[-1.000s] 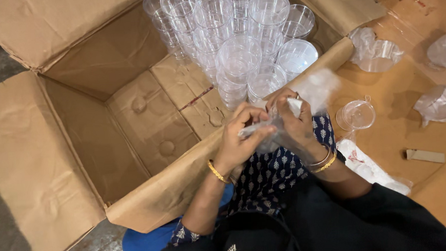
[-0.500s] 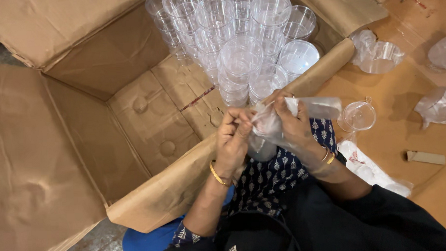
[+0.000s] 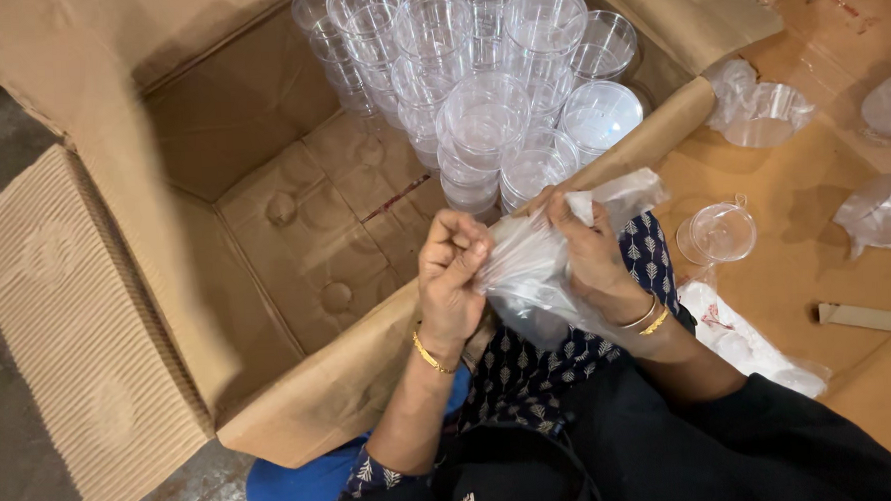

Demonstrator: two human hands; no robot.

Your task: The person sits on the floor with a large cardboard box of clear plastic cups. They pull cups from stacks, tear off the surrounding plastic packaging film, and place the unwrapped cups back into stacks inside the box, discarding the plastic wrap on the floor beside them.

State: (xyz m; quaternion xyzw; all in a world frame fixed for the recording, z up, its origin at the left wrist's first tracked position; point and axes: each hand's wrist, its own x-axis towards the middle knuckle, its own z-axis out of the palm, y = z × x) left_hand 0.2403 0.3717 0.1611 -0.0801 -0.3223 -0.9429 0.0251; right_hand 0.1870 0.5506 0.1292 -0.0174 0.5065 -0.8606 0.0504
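Note:
Both of my hands grip a thin clear plastic bag (image 3: 531, 267) held over my lap, beside the near flap of a big open cardboard box (image 3: 260, 138). My left hand (image 3: 452, 280) pinches the bag's left edge with closed fingers. My right hand (image 3: 591, 254) clutches the bag's other side, crumpling it. Something clear seems to be inside the bag, but I cannot tell what. Stacks of clear plastic cups (image 3: 478, 79) fill the box's far right part, just beyond my hands.
A single clear cup (image 3: 720, 233) lies on the brown cardboard sheet (image 3: 867, 262) to my right, along with other bagged clear cups (image 3: 760, 112) (image 3: 884, 211) and a small cardboard scrap (image 3: 857, 316). The box's left flap (image 3: 78, 327) hangs out over the grey floor.
My hands have shifted slightly and pulled the plastic bag tighter between them; the bag is more gathered up now. The box and cups stay put.

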